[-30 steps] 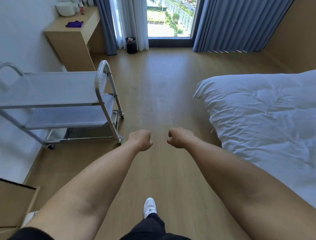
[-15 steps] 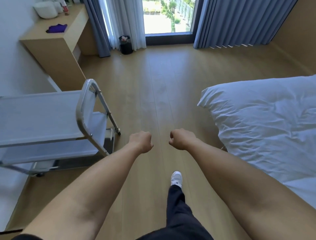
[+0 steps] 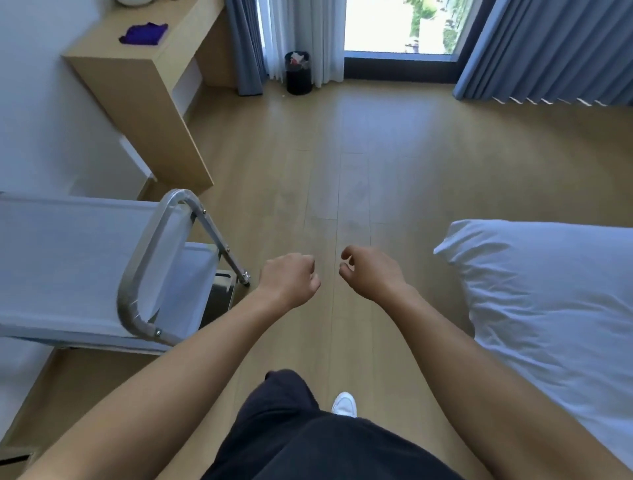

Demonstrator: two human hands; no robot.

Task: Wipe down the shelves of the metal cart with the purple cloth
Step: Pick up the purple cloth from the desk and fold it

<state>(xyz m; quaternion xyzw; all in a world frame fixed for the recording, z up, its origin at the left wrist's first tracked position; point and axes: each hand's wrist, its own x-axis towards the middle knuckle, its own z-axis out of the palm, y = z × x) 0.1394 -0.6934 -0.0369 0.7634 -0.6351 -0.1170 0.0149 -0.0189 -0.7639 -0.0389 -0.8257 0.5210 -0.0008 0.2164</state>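
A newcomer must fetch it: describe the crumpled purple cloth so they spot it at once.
Find the bright window at the far end of the room; left of its grey-blue curtain stands a light wooden desk against the white wall. The crumpled purple cloth lies on the desk's top, the only purple thing there, beside a white object.

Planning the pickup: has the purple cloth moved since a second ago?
No. The cloth still lies on the same spot of the desk top; only the view has come closer.
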